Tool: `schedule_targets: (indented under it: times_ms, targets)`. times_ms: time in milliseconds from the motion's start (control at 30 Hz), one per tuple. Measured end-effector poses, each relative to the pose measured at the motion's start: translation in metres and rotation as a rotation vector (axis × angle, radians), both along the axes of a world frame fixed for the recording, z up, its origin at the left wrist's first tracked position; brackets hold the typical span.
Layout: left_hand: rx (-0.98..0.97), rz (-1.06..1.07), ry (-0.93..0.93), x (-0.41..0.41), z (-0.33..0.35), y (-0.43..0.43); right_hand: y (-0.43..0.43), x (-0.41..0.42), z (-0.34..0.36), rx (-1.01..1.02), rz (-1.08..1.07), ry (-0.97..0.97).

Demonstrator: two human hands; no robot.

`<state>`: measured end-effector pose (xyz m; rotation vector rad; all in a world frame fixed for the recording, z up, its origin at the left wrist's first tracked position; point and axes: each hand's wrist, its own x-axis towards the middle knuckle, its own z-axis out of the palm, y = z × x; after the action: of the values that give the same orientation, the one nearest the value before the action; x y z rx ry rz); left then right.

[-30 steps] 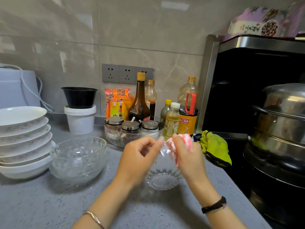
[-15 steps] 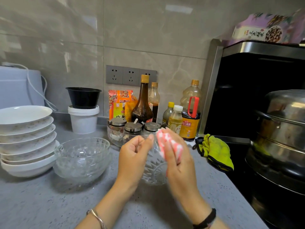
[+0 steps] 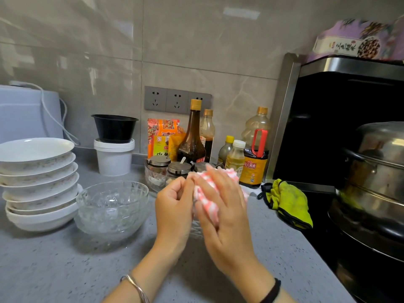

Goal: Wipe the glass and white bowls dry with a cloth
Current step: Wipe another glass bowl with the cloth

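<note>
Head camera looks down at both hands meeting over the grey desk (image 3: 54,270), just in front of the person. The left hand (image 3: 173,207) is curled, its fingers closed on the near edge of a small glass bowl (image 3: 196,230), of which only a patterned sliver shows low between the palms. The right hand (image 3: 224,215) presses a pink-and-white checked cloth (image 3: 207,193) against that bowl, fingers spread flat over the fabric. Most of the bowl is hidden, so its tilt cannot be told.

What the coming move turns on, in my judgement, is what lies to the left: the stack of glass bowls (image 3: 111,206) stands near the left hand, and the stack of white bowls (image 3: 39,184) sits just beyond it, the two stacks touching or nearly so. The left hand is the nearer to both, so it would likely set down this bowl and fetch another while the right keeps the cloth.
</note>
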<state>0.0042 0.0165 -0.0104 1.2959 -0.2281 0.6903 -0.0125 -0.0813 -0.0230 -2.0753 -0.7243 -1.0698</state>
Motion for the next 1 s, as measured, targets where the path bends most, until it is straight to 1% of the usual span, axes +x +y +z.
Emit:
schedule_targets:
  times_ms: [33, 67, 100, 167, 200, 233, 267, 367, 400, 433, 467, 500, 567, 633, 733, 800, 867, 900, 1000]
  targets:
    - [-0.004, -0.002, -0.003, 0.0, 0.0, 0.0, 0.0, 0.003, -0.001, -0.063, -0.032, -0.061]
    - [-0.007, 0.002, -0.002, 0.0, 0.0, 0.0, -0.001, 0.006, -0.001, -0.052, -0.028, -0.061]
    - [-0.01, 0.006, 0.004, 0.0, 0.0, 0.001, -0.004, 0.006, 0.002, 0.03, 0.017, 0.012]
    - [-0.022, 0.009, 0.013, -0.001, 0.001, 0.001, -0.011, 0.008, 0.004, 0.308, 0.167, 0.231]
    - [-0.029, 0.007, 0.015, -0.001, 0.001, 0.0, -0.013, 0.009, 0.003, 0.409, 0.214, 0.324]
    - [-0.029, 0.003, 0.016, -0.001, 0.001, -0.001, -0.013, 0.007, 0.002, 0.431, 0.216, 0.345]
    - [-0.022, 0.002, 0.016, -0.001, 0.001, -0.001, -0.012, 0.005, 0.001, 0.378, 0.167, 0.289]
    - [0.021, -0.006, -0.001, 0.0, -0.001, -0.002, -0.005, 0.003, 0.001, 0.076, -0.024, 0.029]
    - [0.035, -0.01, -0.003, 0.001, -0.002, -0.002, -0.006, 0.005, 0.001, 0.022, -0.05, -0.011]
    - [0.045, -0.015, -0.004, 0.001, -0.002, -0.002, -0.007, 0.006, 0.003, 0.026, -0.048, 0.003]
    - [0.054, -0.022, -0.004, 0.001, -0.002, -0.002, -0.009, 0.005, 0.005, 0.085, -0.017, 0.053]
    - [0.06, -0.036, -0.002, 0.0, -0.001, -0.002, -0.011, 0.004, 0.007, 0.189, 0.044, 0.13]
    - [0.06, -0.083, 0.008, -0.002, -0.001, -0.002, -0.016, 0.002, 0.011, 0.443, 0.182, 0.355]
    - [0.052, -0.14, 0.013, -0.002, -0.003, -0.001, -0.022, 0.003, 0.015, 0.644, 0.254, 0.542]
    - [-0.016, -0.203, 0.036, -0.001, -0.004, 0.003, -0.031, 0.009, 0.016, 0.903, 0.377, 0.701]
    - [-0.075, -0.263, 0.051, -0.002, -0.003, 0.0, -0.036, 0.013, 0.015, 1.002, 0.383, 0.716]
    - [-0.083, -0.301, 0.054, -0.001, -0.002, -0.001, -0.038, 0.013, 0.017, 1.018, 0.364, 0.687]
    - [-0.051, -0.302, 0.044, 0.001, -0.002, -0.001, -0.039, 0.012, 0.019, 1.017, 0.352, 0.679]
    - [0.13, -0.243, -0.005, 0.009, -0.003, 0.002, -0.042, 0.01, 0.022, 0.998, 0.268, 0.615]
